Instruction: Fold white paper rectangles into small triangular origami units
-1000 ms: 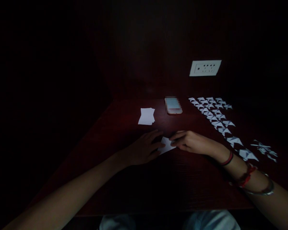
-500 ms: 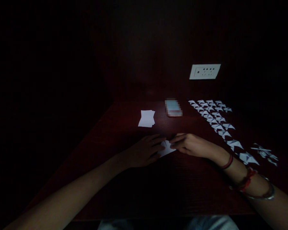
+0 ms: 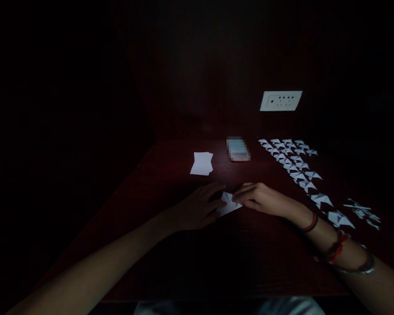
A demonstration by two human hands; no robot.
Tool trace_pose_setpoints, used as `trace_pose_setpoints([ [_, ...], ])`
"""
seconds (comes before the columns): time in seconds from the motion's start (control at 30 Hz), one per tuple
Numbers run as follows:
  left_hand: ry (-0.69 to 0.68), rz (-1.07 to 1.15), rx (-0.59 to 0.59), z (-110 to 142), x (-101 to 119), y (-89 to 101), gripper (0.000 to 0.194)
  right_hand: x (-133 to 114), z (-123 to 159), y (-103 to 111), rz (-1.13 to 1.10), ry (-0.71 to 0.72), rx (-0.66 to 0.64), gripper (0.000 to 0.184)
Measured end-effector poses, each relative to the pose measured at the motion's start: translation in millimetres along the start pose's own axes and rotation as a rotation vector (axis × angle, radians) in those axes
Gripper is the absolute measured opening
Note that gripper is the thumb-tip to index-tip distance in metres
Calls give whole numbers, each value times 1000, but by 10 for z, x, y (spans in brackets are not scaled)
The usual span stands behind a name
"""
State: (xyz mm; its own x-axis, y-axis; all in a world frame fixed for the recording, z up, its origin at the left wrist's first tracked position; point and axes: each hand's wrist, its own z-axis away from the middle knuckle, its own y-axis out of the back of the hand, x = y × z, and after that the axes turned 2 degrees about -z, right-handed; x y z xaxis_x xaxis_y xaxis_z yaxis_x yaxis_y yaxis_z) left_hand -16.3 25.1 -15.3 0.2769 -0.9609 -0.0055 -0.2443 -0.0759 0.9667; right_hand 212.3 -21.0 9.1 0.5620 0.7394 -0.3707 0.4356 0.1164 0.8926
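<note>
A small folded white paper lies on the dark red table between my hands, with crease lines running across it. My left hand is open, its fingers spread, and the fingertips rest on the paper's left end. From the other side, my right hand has its fingers drawn together and closed on the paper's upper right part. The fingertips of that hand partly cover the fold. Beyond my hands sits a loose stack of white paper sheets.
A blurred phone-like object lies behind the hands. Rows of folded white paper shapes stretch along the right side. Nearby are thin paper scraps. A white socket plate is on the back wall. The table's front edge runs above my legs.
The fingers of my right hand have shifted slightly on the paper, and more of its creased face shows. My left hand has barely moved. The whole view has tilted slightly.
</note>
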Motion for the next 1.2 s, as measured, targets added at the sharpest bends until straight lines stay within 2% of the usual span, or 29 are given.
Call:
trace_pose_setpoints([
  [0.37,-5,44,-8,15,-7,-6,30,81,13,-35,3,-353,182,24],
  [0.5,-5,42,-9,14,-6,9,30,75,4,-43,-4,-412,220,20],
  [0.83,9,31,-44,7,20,57,31,43,-16,-95,82,-358,286,19],
  [0.9,6,35,-47,2,18,49,31,24,-14,-81,95,-296,247,19],
  [1.07,26,31,-31,-10,25,28,32,-21,-5,-44,128,-50,48,20],
  [1.2,8,25,-68,-25,44,38,33,-31,3,-40,150,8,-30,22],
])
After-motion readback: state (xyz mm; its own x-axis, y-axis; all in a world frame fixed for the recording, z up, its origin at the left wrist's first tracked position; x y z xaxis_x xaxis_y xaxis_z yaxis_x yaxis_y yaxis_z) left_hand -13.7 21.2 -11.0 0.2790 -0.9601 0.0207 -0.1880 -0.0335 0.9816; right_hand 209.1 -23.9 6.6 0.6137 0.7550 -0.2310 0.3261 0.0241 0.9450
